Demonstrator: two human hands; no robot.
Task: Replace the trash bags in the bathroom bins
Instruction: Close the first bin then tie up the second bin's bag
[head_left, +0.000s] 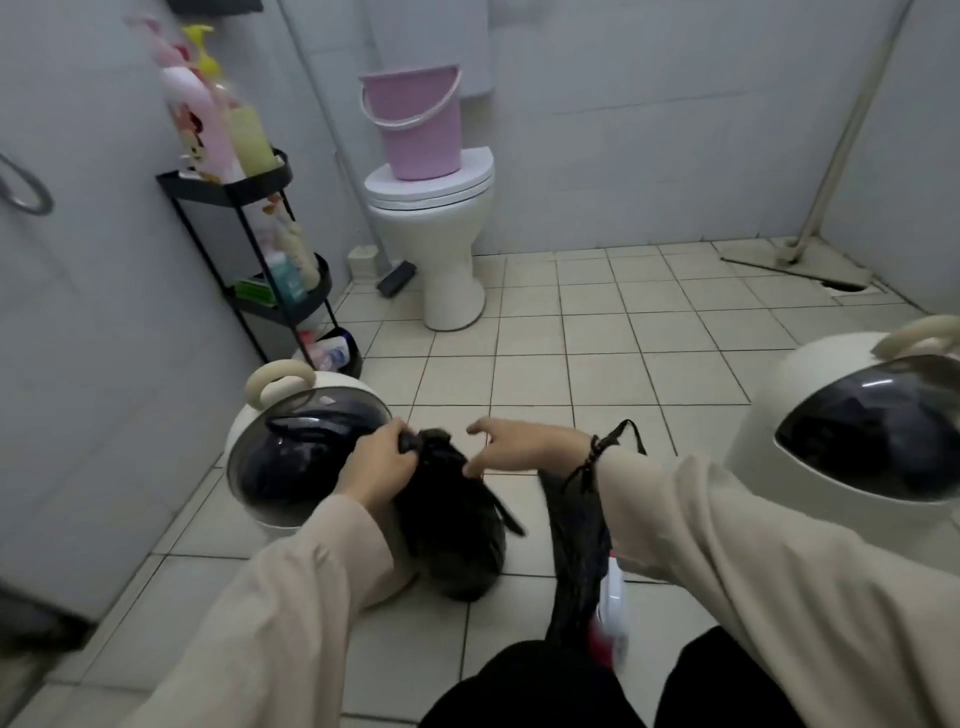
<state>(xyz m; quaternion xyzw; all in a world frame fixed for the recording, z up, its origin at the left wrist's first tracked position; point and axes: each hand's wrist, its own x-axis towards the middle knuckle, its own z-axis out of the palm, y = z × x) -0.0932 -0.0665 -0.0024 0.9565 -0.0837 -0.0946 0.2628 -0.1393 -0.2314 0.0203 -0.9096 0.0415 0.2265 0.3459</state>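
Left hand (379, 462) grips the full bag (452, 530) at its neck, closing it (for tying, probably); right hand (511, 447) is open.

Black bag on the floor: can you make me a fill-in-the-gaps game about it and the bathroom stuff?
1. The left hand grips the top of the black bag, which sits on the ____.
2. The pink bucket stands on the closed ____.
3. Beside the bag is a white bin; counting the far bin, there are ____ bins.

Missing words: floor; toilet; two.
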